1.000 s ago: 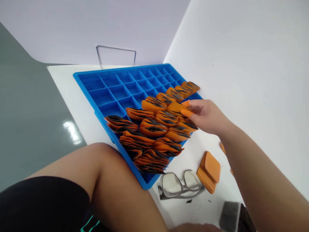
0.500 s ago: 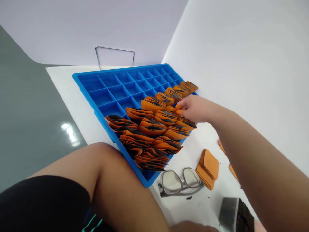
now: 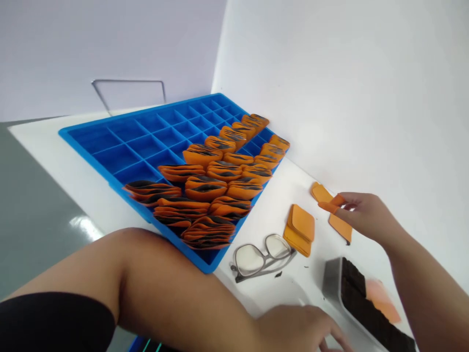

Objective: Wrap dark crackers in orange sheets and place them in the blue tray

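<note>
My right hand point(image 3: 361, 212), with orange covers on thumb and forefinger, reaches over loose orange pieces at the right. Its fingertips are apart, beside a rounded orange piece point(image 3: 319, 191) and above another flat orange piece point(image 3: 340, 227). I see nothing held between them. My left hand point(image 3: 302, 325) is low in the view, fingers apart and partly cut off by the bottom edge, left of a metal container point(image 3: 332, 278) of dark stacked pieces. Bundles of layered orange and black sheets point(image 3: 205, 188) stand in a blue compartment tray point(image 3: 82, 146).
Eyeglasses point(image 3: 251, 259) lie on the white table point(image 3: 252, 288) near the tray's corner, beside a small stack of orange squares point(image 3: 303, 220). Dark scraps point(image 3: 278, 275) lie close by. A pinkish-orange piece point(image 3: 383, 298) is right of the container. White walls point(image 3: 348, 88) rise behind.
My right hand has left the bundles in the tray and moved right to the loose orange pieces. My left hand shows more at the bottom. The view has turned right.
</note>
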A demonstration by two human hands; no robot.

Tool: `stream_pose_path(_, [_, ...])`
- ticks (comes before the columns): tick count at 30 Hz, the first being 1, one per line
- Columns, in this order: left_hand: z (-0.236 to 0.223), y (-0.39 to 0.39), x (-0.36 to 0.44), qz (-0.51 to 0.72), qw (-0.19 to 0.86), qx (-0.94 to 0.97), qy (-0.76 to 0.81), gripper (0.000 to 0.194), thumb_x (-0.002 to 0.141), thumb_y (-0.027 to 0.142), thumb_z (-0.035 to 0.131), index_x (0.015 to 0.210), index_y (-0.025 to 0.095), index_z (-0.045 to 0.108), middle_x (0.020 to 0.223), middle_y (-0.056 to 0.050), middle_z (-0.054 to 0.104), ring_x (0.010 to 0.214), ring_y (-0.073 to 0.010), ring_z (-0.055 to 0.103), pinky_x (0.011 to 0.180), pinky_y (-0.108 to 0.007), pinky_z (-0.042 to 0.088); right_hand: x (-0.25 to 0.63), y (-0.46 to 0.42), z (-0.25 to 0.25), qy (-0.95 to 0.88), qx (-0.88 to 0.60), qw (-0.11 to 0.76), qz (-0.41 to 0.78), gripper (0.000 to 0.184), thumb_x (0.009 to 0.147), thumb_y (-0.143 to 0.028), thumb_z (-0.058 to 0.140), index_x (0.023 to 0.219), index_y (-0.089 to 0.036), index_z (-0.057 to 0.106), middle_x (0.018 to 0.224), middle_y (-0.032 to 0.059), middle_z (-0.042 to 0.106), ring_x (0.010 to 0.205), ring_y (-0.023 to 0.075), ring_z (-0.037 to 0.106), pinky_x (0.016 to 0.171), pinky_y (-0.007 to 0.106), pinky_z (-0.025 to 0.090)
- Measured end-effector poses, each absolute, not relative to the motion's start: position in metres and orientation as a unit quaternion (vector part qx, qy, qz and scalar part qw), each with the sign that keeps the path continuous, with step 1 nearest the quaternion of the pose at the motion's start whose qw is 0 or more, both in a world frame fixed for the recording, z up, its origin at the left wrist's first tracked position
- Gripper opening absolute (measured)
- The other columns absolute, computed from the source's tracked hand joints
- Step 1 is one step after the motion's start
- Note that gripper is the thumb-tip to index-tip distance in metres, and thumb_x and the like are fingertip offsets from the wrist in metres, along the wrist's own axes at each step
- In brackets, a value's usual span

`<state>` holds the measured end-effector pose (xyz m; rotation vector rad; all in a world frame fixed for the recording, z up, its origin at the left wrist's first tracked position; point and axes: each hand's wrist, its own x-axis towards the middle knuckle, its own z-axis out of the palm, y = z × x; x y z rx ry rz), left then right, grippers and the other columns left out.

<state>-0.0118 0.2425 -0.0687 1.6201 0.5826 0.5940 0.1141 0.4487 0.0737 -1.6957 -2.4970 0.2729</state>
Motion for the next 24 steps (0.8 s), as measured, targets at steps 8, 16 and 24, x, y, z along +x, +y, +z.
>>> stream_pose_path(8, [-0.032, 0.229, -0.04, 0.255, 0.622, 0.673, 0.309, 0.042, 0.101, 0.043, 0.048, 0.132, 0.02, 0.065, 0.128, -0.013, 0.074, 0.111, -0.0289, 0.074, 0.094, -0.042, 0.059, 0.125, 0.448, 0.041, -0.83, -0.526, -0.032, 0.183, 0.064, 0.089, -0.063, 0.064, 0.139, -0.023, 0.068, 0.121, 0.012, 0.076, 0.096, 0.0247, 0.071, 0.078, 0.039, 0.062])
stream_pose_path(16, [-0.034, 0.224, -0.04, 0.274, 0.625, 0.661, 0.313, 0.041, 0.102, 0.044, 0.046, 0.129, 0.021, 0.066, 0.124, -0.011, 0.075, 0.112, -0.028, 0.073, 0.093, -0.042, 0.057, 0.1, 0.441, 0.023, -0.818, -0.525, -0.164, 0.168, 0.049, 0.1, -0.046, 0.067, 0.14, -0.02, 0.058, 0.136, 0.0115, 0.062, 0.118, 0.0261, 0.064, 0.099, 0.049, 0.058])
stream_pose_path(24, [-0.03, 0.225, -0.043, 0.262, 0.626, 0.664, 0.312, 0.041, 0.101, 0.044, 0.046, 0.128, 0.02, 0.066, 0.121, -0.012, 0.076, 0.109, -0.0285, 0.073, 0.094, -0.044, 0.056, 0.098, 0.426, 0.035, -0.776, -0.568, -0.186, 0.201, 0.094, 0.061, -0.053, 0.094, 0.137, -0.027, 0.045, 0.115, 0.0082, 0.07, 0.088, 0.0266, 0.069, 0.067, 0.037, 0.055])
